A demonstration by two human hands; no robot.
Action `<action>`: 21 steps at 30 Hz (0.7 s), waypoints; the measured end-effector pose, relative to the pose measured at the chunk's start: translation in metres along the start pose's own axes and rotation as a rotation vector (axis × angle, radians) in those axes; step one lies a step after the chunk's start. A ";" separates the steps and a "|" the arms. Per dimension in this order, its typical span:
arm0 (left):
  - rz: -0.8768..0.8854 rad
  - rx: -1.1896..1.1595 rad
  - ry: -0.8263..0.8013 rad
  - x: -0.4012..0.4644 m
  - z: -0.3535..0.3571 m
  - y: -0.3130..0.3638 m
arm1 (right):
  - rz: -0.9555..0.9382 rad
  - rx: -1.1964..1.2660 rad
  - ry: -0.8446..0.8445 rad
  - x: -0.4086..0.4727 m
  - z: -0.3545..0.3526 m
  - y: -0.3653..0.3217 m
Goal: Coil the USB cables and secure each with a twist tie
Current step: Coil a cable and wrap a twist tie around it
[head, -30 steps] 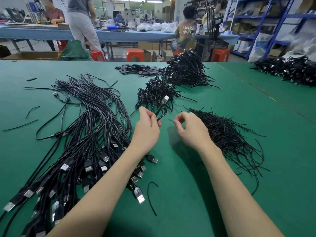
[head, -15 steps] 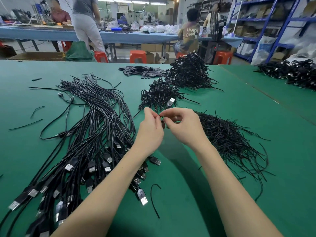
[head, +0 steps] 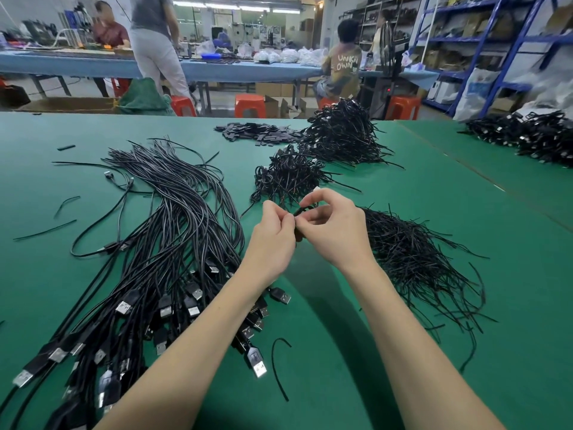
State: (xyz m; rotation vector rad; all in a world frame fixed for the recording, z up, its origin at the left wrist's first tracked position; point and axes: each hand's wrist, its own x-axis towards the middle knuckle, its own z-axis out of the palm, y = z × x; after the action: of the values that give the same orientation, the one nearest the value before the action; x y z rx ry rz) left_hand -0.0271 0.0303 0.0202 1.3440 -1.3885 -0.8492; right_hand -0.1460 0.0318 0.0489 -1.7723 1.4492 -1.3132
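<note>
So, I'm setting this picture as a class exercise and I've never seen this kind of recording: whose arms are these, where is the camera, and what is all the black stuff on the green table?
There is no machine here. A person wears a camera on the head, looking forward and down, so the two bare arms are their own.

The left hand and right hand meet above the green table, both pinching a small black coiled cable; the fingers hide most of it.

On the left lies a long bundle of uncoiled USB cables, metal plugs towards the person. On the right is a loose heap of thin black twist ties. Beyond the hands sit piles of finished coils, with a taller one behind. One stray tie lies between the arms.

Other workers sit at benches in the background.
</note>
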 end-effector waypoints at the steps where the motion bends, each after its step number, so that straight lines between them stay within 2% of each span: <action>1: -0.004 -0.024 -0.005 0.001 0.000 -0.001 | 0.000 0.002 -0.002 0.000 0.000 0.000; 6: 0.013 0.027 0.019 0.004 0.000 -0.007 | 0.015 0.010 -0.034 -0.001 0.002 0.002; 12: -0.017 -0.121 0.108 0.014 -0.008 -0.011 | 0.105 0.022 -0.069 0.003 0.001 0.001; 17: 0.032 -0.114 0.131 0.013 -0.012 -0.010 | 0.374 0.471 -0.313 -0.001 -0.004 -0.002; 21: 0.059 -0.088 0.162 0.012 -0.014 -0.006 | 0.428 0.520 -0.338 -0.001 -0.005 -0.002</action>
State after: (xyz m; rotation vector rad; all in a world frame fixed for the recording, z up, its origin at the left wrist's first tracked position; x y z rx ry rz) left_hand -0.0108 0.0200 0.0200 1.2702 -1.2450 -0.7372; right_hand -0.1500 0.0343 0.0520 -1.1904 1.0898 -0.9885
